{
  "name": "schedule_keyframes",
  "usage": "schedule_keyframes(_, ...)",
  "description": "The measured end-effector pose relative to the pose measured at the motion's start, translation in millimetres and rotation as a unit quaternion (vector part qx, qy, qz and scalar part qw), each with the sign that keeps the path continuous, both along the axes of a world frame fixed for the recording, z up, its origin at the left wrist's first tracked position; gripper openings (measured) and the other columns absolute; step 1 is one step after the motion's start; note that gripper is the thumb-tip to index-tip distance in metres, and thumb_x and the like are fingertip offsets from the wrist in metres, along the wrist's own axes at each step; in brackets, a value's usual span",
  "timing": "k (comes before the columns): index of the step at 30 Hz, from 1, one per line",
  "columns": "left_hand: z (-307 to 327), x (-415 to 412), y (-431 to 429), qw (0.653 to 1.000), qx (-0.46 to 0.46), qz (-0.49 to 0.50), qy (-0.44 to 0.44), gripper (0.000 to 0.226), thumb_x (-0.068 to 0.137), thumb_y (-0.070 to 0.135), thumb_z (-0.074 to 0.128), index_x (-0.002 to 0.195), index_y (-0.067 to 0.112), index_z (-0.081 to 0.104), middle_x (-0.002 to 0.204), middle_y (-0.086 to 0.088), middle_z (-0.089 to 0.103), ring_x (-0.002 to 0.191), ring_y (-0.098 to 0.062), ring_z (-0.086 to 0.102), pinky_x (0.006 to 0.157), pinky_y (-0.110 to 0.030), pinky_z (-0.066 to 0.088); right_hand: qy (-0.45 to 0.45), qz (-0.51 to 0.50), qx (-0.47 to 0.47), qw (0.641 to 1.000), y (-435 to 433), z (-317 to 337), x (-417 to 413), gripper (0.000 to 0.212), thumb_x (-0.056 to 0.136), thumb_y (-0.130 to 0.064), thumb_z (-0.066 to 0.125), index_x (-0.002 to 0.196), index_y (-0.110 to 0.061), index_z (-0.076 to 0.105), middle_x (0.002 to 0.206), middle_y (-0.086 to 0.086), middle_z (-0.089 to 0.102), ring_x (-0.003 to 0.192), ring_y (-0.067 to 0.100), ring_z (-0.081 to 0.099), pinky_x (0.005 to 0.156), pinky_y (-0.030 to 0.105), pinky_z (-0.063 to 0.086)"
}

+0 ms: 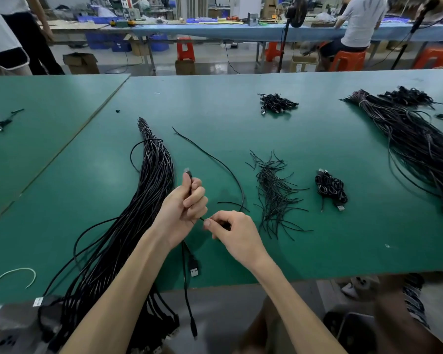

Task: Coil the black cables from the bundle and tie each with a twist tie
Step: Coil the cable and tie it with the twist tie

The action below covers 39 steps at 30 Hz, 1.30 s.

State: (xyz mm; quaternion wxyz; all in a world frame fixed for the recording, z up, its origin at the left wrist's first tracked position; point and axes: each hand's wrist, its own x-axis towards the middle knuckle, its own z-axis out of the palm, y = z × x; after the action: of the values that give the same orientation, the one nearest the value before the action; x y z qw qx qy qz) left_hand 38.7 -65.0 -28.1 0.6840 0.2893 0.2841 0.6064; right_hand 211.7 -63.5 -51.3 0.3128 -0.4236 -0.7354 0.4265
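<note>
A long bundle of black cables (149, 190) lies on the green table (317, 251), running from mid-left down over the front edge. My left hand (187, 208) grips one black cable (210, 157) near its connector end, which sticks up above my fingers. Just to the right, my right hand (233, 231) pinches the same cable a short way along. From there the cable arcs away over the table toward the back. A loose pile of black twist ties (274, 195) lies right of my hands. A small heap of coiled, tied cables (330, 190) sits beyond it.
Another heap of coiled cables (276, 102) lies farther back, and a second large cable bundle (414, 139) spreads along the right side. A USB plug (194, 268) hangs at the front edge. A white tie (16, 274) lies front left. People work at benches behind.
</note>
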Motion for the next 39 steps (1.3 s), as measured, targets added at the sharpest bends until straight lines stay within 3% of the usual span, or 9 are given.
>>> schedule_keyframes(8, 14.3, -11.8, -2.3, 0.999, 0.032, -0.003, 0.014, 0.049, 0.110, 0.050, 0.037, 0.072, 0.020, 0.046, 0.043, 0.010, 0.027, 0.040, -0.008, 0.014, 0.044, -0.025, 0.018, 0.052, -0.011, -0.011, 0.998, -1.4, 4.4, 1.8, 0.022, 0.097, -0.041, 0.069, 0.084, -0.025, 0.075, 0.066, -0.014, 0.065, 0.057, -0.001, 0.052, 0.060, 0.013, 0.039)
schedule_keyframes(11, 24.4, -27.1, -7.2, 0.979, 0.042, -0.068, 0.186, 0.052, 0.108, 0.051, 0.041, 0.068, 0.018, 0.045, 0.042, 0.007, 0.028, 0.039, -0.011, 0.019, 0.046, -0.026, 0.020, 0.050, -0.018, -0.019, 0.998, -0.3, 4.8, 0.2, 0.023, 0.095, -0.042, 0.071, 0.082, -0.024, 0.074, 0.066, -0.017, 0.065, 0.060, -0.002, 0.054, 0.062, 0.014, 0.042)
schedule_keyframes(14, 30.8, -27.9, -13.7, 0.866, 0.081, -0.130, 0.476, 0.054, 0.103, 0.056, 0.047, 0.067, 0.016, 0.056, 0.043, -0.002, 0.042, 0.037, -0.013, 0.034, 0.043, -0.023, 0.028, -0.002, -0.019, -0.019, 1.000, 1.3, 4.8, -3.1, 0.023, 0.095, -0.047, 0.070, 0.087, -0.026, 0.075, 0.075, -0.015, 0.070, 0.071, 0.001, 0.062, 0.071, 0.027, 0.053)
schedule_keyframes(16, 29.3, -21.2, -14.9, 0.796, 0.118, -0.137, 0.578, 0.051, 0.107, 0.046, 0.045, 0.070, 0.015, 0.061, 0.048, -0.003, 0.057, 0.036, -0.014, 0.044, 0.042, -0.021, 0.036, -0.019, -0.026, -0.013, 0.999, 1.5, 4.9, -3.9, 0.019, 0.098, -0.040, 0.067, 0.089, -0.026, 0.076, 0.080, -0.013, 0.072, 0.077, 0.006, 0.065, 0.076, 0.034, 0.056)
schedule_keyframes(22, 15.5, -10.4, -14.9, 0.706, 0.153, 0.003, 0.692, 0.034, 0.110, 0.031, 0.042, 0.084, 0.018, 0.060, 0.070, 0.012, 0.072, 0.058, -0.012, 0.062, 0.062, -0.033, 0.051, 0.104, -0.051, -0.033, 0.993, 1.5, 5.6, -1.7, 0.017, 0.102, -0.009, 0.060, 0.110, -0.017, 0.072, 0.096, -0.008, 0.078, 0.093, -0.001, 0.072, 0.085, 0.010, 0.051)
schedule_keyframes(29, 13.7, -5.0, -23.5, 0.527, 0.267, 0.036, 0.806, 0.039, 0.105, 0.041, 0.037, 0.108, 0.015, 0.066, 0.100, 0.006, 0.069, 0.097, -0.013, 0.061, 0.087, -0.036, 0.052, 0.204, -0.109, -0.042, 0.972, 2.5, 5.3, 0.9, 0.016, 0.101, -0.009, 0.062, 0.107, -0.021, 0.071, 0.095, -0.004, 0.077, 0.089, 0.007, 0.073, 0.085, 0.022, 0.057)
schedule_keyframes(32, 3.1, -2.7, -24.6, 0.546, 0.278, 0.049, 0.789, 0.030, 0.106, 0.031, 0.048, 0.121, 0.015, 0.069, 0.117, 0.007, 0.071, 0.109, -0.011, 0.062, 0.095, -0.032, 0.053, 0.229, -0.099, -0.044, 0.967, 2.1, 6.1, 1.9, 0.015, 0.101, -0.010, 0.063, 0.106, -0.022, 0.070, 0.094, -0.001, 0.076, 0.078, 0.009, 0.070, 0.078, 0.025, 0.057)
schedule_keyframes(36, -7.8, 3.7, -21.0, 0.687, 0.188, 0.068, 0.698, 0.018, 0.107, 0.019, 0.054, 0.113, 0.014, 0.070, 0.095, 0.016, 0.071, 0.085, 0.002, 0.065, 0.076, -0.023, 0.048, 0.234, -0.081, -0.036, 0.968, 2.3, 6.9, 1.6, 0.013, 0.102, -0.008, 0.062, 0.107, -0.018, 0.069, 0.092, 0.003, 0.076, 0.073, 0.016, 0.070, 0.075, 0.031, 0.058)
schedule_keyframes(39, -9.9, 10.5, -16.9, 0.767, 0.156, 0.109, 0.612, 0.018, 0.104, 0.005, 0.056, 0.107, 0.008, 0.074, 0.094, 0.008, 0.077, 0.089, -0.004, 0.072, 0.082, -0.022, 0.054, 0.247, -0.074, -0.036, 0.966, 2.5, 7.0, 0.7, 0.011, 0.102, -0.007, 0.061, 0.109, -0.014, 0.068, 0.093, 0.004, 0.077, 0.071, 0.020, 0.072, 0.065, 0.018, 0.049)
